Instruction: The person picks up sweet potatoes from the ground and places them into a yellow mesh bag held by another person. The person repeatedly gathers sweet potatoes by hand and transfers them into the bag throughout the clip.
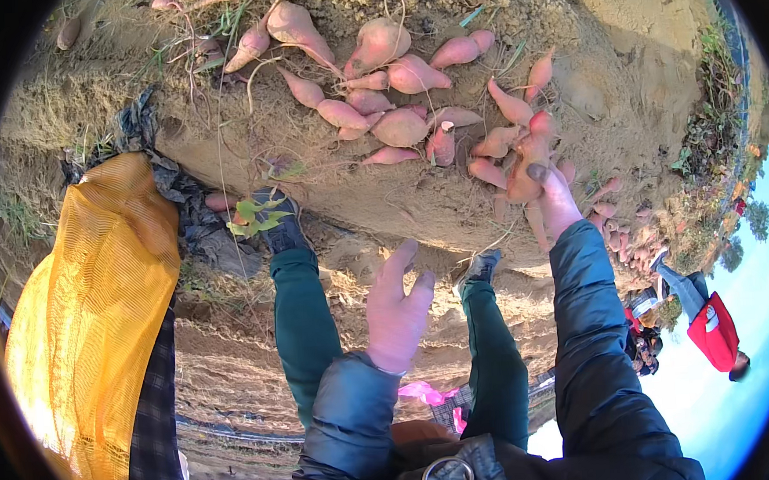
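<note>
My right hand, in a pale glove with dark fingertips, is closed on a sweet potato at the right side of a loose pile. Its thumb presses on the top, and the other fingers are mostly hidden. My left hand, gloved the same way, hangs in the air between my legs with fingers apart and nothing in it. Beyond it, several reddish sweet potatoes lie on the sandy soil, some with thin roots attached. A large root lies at the far side.
A yellow mesh sack stands at the left, beside crumpled dark plastic film. A green leafy sprig is by my left shoe. More sweet potatoes are heaped at the right, near a person in red.
</note>
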Motion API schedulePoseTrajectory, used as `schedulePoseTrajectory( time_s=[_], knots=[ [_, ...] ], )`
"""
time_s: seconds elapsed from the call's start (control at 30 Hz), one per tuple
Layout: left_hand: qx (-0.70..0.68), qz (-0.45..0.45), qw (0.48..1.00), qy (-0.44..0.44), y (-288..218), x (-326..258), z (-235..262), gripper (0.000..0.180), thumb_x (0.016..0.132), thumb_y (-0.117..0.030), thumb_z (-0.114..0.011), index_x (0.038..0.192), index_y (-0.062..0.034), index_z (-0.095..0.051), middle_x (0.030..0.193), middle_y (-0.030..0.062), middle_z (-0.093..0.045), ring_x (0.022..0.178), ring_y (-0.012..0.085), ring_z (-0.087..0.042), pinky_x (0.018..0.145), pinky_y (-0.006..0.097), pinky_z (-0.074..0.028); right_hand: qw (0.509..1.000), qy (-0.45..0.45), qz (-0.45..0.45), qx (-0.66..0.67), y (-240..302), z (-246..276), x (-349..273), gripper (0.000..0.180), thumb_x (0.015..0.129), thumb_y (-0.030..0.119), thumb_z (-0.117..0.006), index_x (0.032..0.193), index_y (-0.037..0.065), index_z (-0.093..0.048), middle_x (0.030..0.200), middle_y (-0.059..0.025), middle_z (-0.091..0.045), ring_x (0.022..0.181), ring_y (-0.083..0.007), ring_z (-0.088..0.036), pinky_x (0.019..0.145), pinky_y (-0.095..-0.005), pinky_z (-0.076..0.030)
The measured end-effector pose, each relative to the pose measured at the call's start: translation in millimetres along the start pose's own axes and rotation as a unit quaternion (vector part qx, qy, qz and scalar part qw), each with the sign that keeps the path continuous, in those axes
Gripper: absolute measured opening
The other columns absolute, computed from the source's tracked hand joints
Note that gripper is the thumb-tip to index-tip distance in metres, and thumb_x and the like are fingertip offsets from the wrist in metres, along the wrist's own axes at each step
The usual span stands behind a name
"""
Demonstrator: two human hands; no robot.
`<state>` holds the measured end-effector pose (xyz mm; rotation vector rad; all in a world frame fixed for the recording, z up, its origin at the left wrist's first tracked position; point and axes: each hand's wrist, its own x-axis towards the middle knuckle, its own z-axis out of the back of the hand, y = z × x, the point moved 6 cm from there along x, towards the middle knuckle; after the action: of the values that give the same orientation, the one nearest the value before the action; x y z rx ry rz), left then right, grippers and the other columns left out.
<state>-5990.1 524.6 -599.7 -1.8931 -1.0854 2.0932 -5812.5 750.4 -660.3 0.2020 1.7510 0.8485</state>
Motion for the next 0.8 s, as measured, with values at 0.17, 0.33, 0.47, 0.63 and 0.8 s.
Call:
schedulePoseTrajectory(
  time_s=[0.17, 0.33, 0.47, 0.63, 0.8],
  knots=[
    [-0.181, 0.076, 0.98, 0.025, 5.9, 7.3, -17.7, 0.048, 0.089, -0.008, -0.061, 0.135, 0.0002, -0.049, 0.126, 0.014, -0.056, 0.116, 0.0199, -0.054, 0.1, 0.032, -0.043, 0.927, -0.037, -0.067, 0.368, -59.4, 14.8, -65.1, 0.101, 0.066, 0.063, -0.069, 0.143, 0.007, -0.037, 0.13, -0.0187, -0.053, 0.115, -0.0385, -0.055, 0.101, -0.0526, -0.043],
    [-0.244, 0.07, 0.965, 0.061, -7.2, 9.3, -21.9, 0.051, 0.094, -0.023, -0.059, 0.136, 0.0017, -0.047, 0.124, 0.0124, -0.058, 0.115, 0.0185, -0.055, 0.098, 0.03, -0.043, 0.906, -0.081, -0.116, 0.399, -84.8, -7.1, -88.5, 0.109, 0.066, 0.078, -0.06, 0.145, 0.007, -0.036, 0.138, -0.0183, -0.049, 0.118, -0.0414, -0.053, 0.099, -0.0561, -0.045],
    [-0.313, 0.095, 0.923, 0.202, -23.2, 2.0, -26.8, 0.075, 0.086, -0.05, -0.065, 0.136, 0.0024, -0.046, 0.122, 0.0118, -0.057, 0.114, 0.0197, -0.055, 0.1, 0.032, -0.042, 0.98, 0.119, -0.056, 0.148, -79.8, -68.4, -108.1, 0.084, 0.083, 0.052, -0.067, 0.147, 0.008, -0.033, 0.142, -0.0145, -0.046, 0.124, -0.031, -0.051, 0.104, -0.0457, -0.044],
    [-0.327, 0.149, 0.905, 0.228, -26.2, -6.1, -20.4, 0.089, 0.075, -0.067, -0.068, 0.127, 0.0019, -0.048, 0.123, 0.0126, -0.054, 0.113, 0.023, -0.054, 0.1, 0.037, -0.043, 0.875, 0.256, -0.309, 0.269, -80.3, -118.6, -128.7, 0.101, 0.068, 0.054, -0.078, 0.145, 0.003, -0.037, 0.142, -0.0121, -0.046, 0.128, -0.0245, -0.047, 0.111, -0.0366, -0.035],
    [-0.43, 0.122, 0.888, 0.105, -21.3, 1.8, -5.1, 0.069, 0.084, -0.058, -0.064, 0.12, -0.0003, -0.052, 0.118, 0.0127, -0.057, 0.112, 0.0249, -0.055, 0.102, 0.039, -0.041, 0.901, 0.355, -0.249, 0.03, -52.4, -123.8, -89.4, 0.095, 0.072, 0.067, -0.068, 0.132, -0.005, -0.051, 0.128, -0.0147, -0.056, 0.122, -0.0256, -0.05, 0.108, -0.0368, -0.035]
  ],
)
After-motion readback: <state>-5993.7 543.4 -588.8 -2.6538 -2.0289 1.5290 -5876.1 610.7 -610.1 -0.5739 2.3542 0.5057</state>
